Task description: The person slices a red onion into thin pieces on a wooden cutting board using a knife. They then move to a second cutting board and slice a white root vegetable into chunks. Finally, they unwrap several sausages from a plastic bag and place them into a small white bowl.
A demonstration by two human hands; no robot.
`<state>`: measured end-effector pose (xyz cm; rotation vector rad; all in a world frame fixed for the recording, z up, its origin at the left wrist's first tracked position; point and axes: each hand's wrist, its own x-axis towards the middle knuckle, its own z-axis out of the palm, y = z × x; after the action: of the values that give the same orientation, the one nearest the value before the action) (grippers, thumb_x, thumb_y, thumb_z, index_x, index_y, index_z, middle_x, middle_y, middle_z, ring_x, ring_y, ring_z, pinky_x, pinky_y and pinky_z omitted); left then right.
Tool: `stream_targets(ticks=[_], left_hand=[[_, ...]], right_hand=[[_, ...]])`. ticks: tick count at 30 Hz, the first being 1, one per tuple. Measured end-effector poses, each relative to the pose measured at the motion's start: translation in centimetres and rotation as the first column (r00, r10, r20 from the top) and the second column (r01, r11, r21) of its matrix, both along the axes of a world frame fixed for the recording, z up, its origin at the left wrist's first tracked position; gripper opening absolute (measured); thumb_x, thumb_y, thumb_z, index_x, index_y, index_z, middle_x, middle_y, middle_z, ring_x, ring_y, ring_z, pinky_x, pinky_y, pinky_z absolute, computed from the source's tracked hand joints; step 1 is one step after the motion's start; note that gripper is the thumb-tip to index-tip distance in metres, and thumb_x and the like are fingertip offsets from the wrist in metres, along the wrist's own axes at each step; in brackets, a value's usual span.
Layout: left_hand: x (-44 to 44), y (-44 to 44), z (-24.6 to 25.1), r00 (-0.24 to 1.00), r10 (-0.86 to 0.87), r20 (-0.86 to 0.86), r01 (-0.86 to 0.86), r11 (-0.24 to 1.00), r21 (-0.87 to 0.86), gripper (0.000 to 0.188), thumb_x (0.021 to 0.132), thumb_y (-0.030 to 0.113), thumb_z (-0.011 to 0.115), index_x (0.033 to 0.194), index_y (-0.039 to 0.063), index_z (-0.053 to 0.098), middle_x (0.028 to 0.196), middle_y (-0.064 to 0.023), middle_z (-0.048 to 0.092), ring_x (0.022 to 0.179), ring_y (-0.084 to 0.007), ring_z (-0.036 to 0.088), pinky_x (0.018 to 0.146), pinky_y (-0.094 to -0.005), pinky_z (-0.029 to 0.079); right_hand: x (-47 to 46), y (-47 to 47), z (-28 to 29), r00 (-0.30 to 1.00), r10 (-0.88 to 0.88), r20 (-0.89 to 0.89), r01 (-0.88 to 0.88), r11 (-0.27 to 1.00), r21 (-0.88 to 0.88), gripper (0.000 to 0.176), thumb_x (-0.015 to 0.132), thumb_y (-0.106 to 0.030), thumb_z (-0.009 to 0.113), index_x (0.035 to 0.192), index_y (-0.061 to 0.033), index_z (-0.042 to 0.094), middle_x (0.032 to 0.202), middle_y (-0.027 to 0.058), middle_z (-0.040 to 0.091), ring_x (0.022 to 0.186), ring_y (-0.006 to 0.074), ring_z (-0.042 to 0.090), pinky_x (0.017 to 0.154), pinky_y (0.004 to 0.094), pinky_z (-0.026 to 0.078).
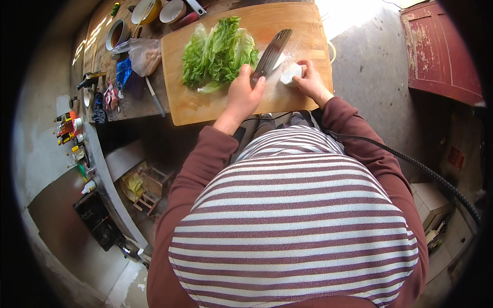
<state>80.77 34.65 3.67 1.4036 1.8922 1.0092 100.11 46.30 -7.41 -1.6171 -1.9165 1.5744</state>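
Observation:
My left hand (245,90) is closed around a kitchen knife (273,52); its handle is hidden in the fist, and the broad blade points away from me and to the right. Between the thumb and fingers of my right hand (311,79) is a white chunk (291,74), just above or on the board; I cannot tell what it is made of. Both hands are over a wooden cutting board (215,109). A heap of green leaf lettuce (219,54) lies on it, left of the blade. White residue (280,61) shows on the wood beside the knife.
On the wooden table (133,109), left of the board, are a clear plastic bag (143,57), a blue packet (123,72), a grey-handled utensil (155,98) and several bowls, one with dark liquid (116,35). A black cable (408,158) runs past my right arm. A red cabinet (439,50) stands right.

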Motion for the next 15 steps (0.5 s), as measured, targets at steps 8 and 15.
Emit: stream_targets(ticks=[8, 15], left_hand=[[-1.0, -3.8, -0.4, 0.999, 0.012, -0.052, -0.012, 1.0, 0.006, 0.026, 0.09, 0.019, 0.063, 0.1, 0.002, 0.046, 0.075, -0.0197, 0.062, 0.07, -0.0408, 0.062, 0.061, -0.0466, 0.047], [0.2, -4.9, -1.8, 0.999, -0.026, -0.035, 0.021, 0.992, -0.123, 0.026, 0.09, 0.018, 0.064, 0.096, 0.003, 0.044, 0.075, -0.0178, 0.059, 0.068, -0.0356, 0.06, 0.06, -0.0425, 0.046]], right_hand=[[0.3, -0.8, 3.7, 0.846, -0.447, -0.292, 0.168, 0.742, -0.65, 0.051, 0.084, -0.001, 0.063, 0.13, -0.006, 0.042, 0.1, 0.0152, 0.063, 0.08, 0.0231, 0.069, 0.063, 0.0339, 0.057], [0.9, -1.4, 3.0, 0.919, -0.369, -0.139, 0.225, 0.781, -0.583, 0.047, 0.088, -0.007, 0.069, 0.118, 0.0009, 0.034, 0.104, 0.0221, 0.061, 0.068, 0.0237, 0.07, 0.052, 0.0314, 0.059]])
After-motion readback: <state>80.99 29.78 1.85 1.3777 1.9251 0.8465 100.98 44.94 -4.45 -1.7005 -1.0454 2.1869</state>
